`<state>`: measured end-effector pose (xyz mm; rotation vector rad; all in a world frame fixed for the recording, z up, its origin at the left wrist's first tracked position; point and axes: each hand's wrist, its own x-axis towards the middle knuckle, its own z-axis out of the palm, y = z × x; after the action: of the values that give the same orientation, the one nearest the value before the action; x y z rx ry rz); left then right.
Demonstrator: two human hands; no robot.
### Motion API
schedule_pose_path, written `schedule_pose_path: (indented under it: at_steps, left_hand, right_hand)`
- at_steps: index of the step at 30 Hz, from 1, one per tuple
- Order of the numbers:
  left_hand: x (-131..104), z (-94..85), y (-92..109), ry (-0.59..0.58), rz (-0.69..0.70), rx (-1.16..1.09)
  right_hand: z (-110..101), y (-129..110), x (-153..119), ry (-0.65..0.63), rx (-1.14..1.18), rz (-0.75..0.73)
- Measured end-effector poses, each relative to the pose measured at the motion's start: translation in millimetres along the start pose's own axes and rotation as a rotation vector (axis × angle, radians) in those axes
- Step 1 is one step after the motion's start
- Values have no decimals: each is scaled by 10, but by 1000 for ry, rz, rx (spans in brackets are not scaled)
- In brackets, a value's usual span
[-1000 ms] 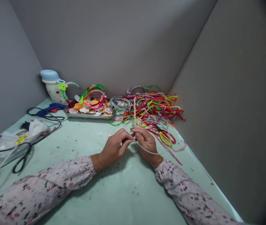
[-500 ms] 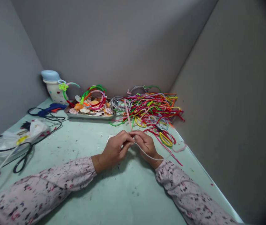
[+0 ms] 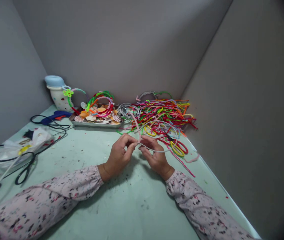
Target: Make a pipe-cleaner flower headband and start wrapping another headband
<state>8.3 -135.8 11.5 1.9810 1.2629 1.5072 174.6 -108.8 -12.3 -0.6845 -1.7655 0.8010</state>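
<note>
My left hand is closed, with thumb and forefinger pinching a thin grey wire loop at its left end. The loop spreads to the right, over my right hand and in front of the pile behind it. A pale pink pipe cleaner stands up from the pinched spot, tilted away from me. My right hand is beside the wire, its thumb and fingers apart; it does not appear to grip anything. The fingertips of both hands are close together above the pale green table.
Behind my hands lie a heap of coloured pipe cleaners, a coil of grey wire and a metal tray of seashells with wrapped rings. Further left are a spotted bottle, a blue tool, black cable and a plastic bag.
The fingers of my right hand have come apart from the pinch. The wire loop has swung up and away from my right wrist. My left hand has shifted slightly left.
</note>
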Motion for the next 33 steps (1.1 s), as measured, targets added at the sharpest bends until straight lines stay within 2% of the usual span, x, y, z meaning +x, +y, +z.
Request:
schedule_pose_path:
  at_steps: [3,9,11,13,15,17,19,21,23,29,33]
  left_hand:
    - [24,-7,-36,24,-30,59]
    - [79,-29,-88,52,11,147]
    - [94,-36,-98,61,26,153]
    - [108,-44,-115,70,36,165]
    - [123,-51,-140,82,40,180]
    - [136,-57,-167,88,44,194]
    - [142,-59,-187,82,51,210]
    - [139,-57,-193,58,62,225]
    - [129,-52,-189,21,71,232]
    - [98,-35,-186,-47,91,233]
    - [93,-24,-200,-93,72,205]
  right_hand:
    - [-8,25,-8,68,92,49]
    - [-14,170,75,207,377,313]
    - [-18,199,94,224,381,384]
    - [-29,189,99,261,286,407]
    - [-48,144,95,346,85,322]
    - [-71,82,87,451,-170,146]
    - [-89,27,81,493,-384,-44]
    - [-92,-7,80,435,-521,-188]
    - [-82,-14,83,321,-595,-263]
    - [-28,61,68,10,-581,-215]
    - [-8,93,50,-40,-523,-189]
